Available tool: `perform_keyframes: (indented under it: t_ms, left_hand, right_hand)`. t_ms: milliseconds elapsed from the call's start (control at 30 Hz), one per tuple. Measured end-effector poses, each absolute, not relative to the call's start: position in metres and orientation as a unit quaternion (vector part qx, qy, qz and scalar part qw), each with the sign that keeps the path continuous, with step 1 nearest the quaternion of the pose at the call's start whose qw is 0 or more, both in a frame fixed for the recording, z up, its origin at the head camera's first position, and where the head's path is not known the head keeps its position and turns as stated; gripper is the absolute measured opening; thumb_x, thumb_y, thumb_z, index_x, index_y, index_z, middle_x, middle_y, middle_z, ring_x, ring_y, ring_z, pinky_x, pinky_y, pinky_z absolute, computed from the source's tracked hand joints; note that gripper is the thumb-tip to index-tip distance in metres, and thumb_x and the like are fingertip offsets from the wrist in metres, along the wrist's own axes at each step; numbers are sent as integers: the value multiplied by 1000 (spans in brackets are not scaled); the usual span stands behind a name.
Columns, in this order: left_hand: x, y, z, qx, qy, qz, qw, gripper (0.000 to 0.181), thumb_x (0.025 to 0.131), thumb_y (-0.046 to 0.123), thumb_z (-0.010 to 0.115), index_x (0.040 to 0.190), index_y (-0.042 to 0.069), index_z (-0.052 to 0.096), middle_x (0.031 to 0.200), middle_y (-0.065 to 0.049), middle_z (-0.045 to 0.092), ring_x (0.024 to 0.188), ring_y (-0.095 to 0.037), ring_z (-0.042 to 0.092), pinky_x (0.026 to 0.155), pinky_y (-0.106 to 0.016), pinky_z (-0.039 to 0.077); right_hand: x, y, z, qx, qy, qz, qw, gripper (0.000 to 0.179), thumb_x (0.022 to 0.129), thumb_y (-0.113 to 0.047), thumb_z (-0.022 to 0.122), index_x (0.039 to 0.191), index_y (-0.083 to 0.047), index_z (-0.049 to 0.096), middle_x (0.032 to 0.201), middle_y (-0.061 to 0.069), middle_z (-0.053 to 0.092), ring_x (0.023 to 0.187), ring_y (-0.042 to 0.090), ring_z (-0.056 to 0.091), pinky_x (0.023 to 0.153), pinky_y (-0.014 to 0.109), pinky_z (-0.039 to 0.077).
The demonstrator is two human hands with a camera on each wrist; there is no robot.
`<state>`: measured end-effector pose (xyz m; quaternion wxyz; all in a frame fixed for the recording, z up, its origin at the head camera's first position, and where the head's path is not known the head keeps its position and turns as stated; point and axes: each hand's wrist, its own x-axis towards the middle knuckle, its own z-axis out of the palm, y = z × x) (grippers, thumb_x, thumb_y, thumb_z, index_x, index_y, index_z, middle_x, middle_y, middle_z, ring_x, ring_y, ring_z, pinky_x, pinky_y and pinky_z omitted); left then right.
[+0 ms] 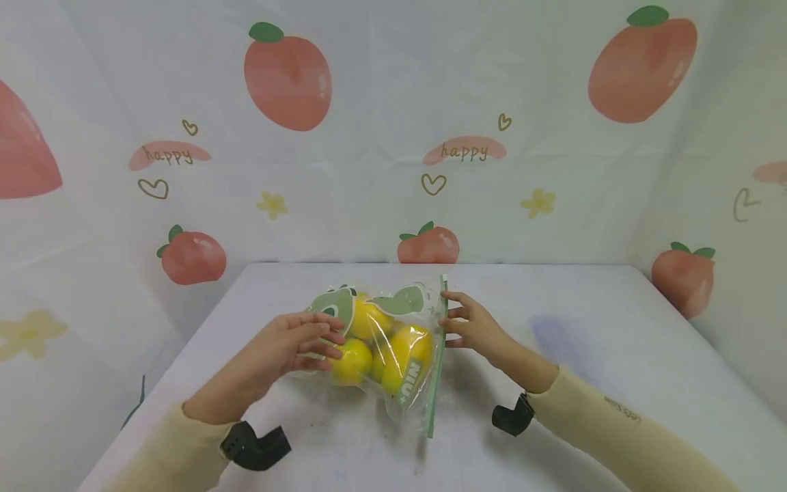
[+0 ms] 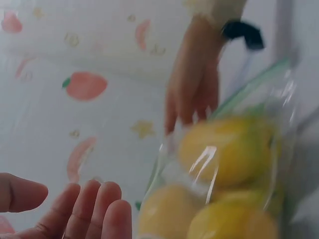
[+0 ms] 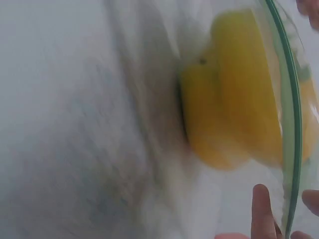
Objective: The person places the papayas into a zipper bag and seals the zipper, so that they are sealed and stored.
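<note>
A clear zip bag [image 1: 402,403] with green print and a green seal strip [image 1: 435,393] lies on the white table. Several round yellow lemon-like fruits [image 1: 352,362] are inside it. My left hand [image 1: 295,348] is at the bag's left side, fingers extended in front of the plastic; in the left wrist view its fingertips [image 2: 94,209] look apart from the bag. At the seal edge is my right hand [image 1: 470,324], its fingers spread and fairly straight. In the right wrist view fingers [image 3: 261,211] show on both sides of the strip; contact is hard to tell.
The white table [image 1: 590,424] runs back to a fabric backdrop [image 1: 369,178] printed with peaches. A bluish patch [image 1: 559,342] marks the tabletop on the right. Each wrist wears a black device [image 1: 255,445]. A thin dark cord [image 1: 135,406] shows at the left table edge.
</note>
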<state>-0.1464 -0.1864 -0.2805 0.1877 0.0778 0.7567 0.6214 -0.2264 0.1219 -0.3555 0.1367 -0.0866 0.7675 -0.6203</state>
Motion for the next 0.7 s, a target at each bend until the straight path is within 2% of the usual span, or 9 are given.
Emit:
perform_keyframes:
  t_ms: [200,367,633,700]
  left_hand:
    - [-174,-212,-273,43,797,591,119,41,100,24,51,129,-6,53,105,-6,68,93,-15,68,82,-28,58]
    - [-197,-231,-274,14,830,551,83,41,101,23,47,132,-4,51,104,-4,66,93,-13,68,83,-27,57]
    - [-217,-254,-285,-16,837,541,81,44,100,19,44,135,-8,45,96,2,64,86,-6,67,82,-26,57]
    - [-220,-256,-288,-26,836,542,85,44,100,18,44,136,-8,45,98,0,64,86,-6,67,82,-26,57]
  right_hand:
    - [-209,118,-364,-77,763,-625,143,66,91,-5,64,148,-7,31,125,27,52,95,24,65,81,43,58]
    - [-198,115,-368,-66,764,-629,131,70,88,-5,67,148,-8,31,124,25,53,93,22,64,80,45,58]
    - [-195,117,-369,-47,767,-632,100,67,85,1,68,145,-5,38,123,25,54,90,21,66,78,42,59]
    - [-196,120,-369,-45,766,-635,96,66,85,2,67,144,-4,38,124,25,54,89,21,67,78,41,59]
